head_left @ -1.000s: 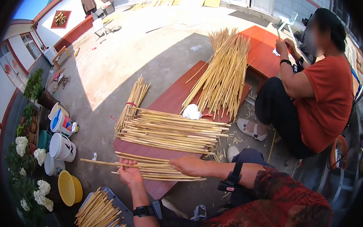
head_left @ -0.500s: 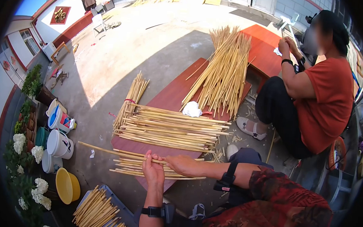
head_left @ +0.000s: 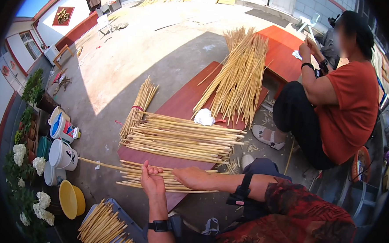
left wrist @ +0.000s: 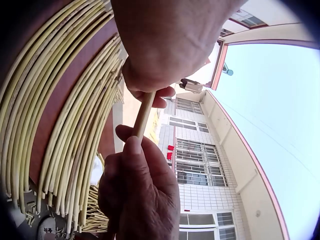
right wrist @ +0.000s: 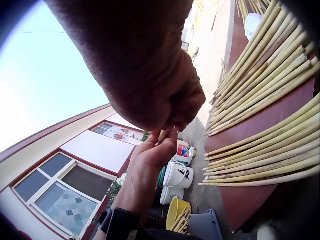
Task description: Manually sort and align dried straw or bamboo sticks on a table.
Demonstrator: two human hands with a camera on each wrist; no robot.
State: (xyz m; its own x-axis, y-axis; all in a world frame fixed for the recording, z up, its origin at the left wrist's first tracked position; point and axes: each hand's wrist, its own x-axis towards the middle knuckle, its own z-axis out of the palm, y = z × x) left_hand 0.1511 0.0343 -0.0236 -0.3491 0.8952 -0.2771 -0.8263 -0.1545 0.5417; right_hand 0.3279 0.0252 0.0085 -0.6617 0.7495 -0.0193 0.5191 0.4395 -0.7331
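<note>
Grip first. Right hand [head_left: 193, 178]: thumb and fingers closed in a pinch on one end of a single pale stalk [head_left: 99, 164]. Left hand [head_left: 153, 185]: fingers curled round the same stalk, close beside the right hand. Stalk held above the near part of the long red-brown board [head_left: 182, 101], its far end reaching out past the board's left edge.

Under the hands, on the board's near end: a small row of stalks [head_left: 134, 177], ends overhanging on the left. Across the board's middle: a thicker row [head_left: 180, 138], laid roughly side by side. At that row's left end, over the board's left edge: an upright-leaning bundle [head_left: 148, 95] with a red tie [head_left: 138, 108]. White crumpled item [head_left: 204, 117] at the thick row's far edge. Board's far end: big loose pile [head_left: 236, 79], fanned.

Off the board, near left: blue-grey tray [head_left: 130, 219] with short pieces [head_left: 103, 224]; beyond it, yellow basin [head_left: 71, 201] and white buckets [head_left: 63, 154]. Right of the board: offcuts [head_left: 233, 166] on the ground, and a seated person in an orange-red top [head_left: 349, 107], hands raised together.
</note>
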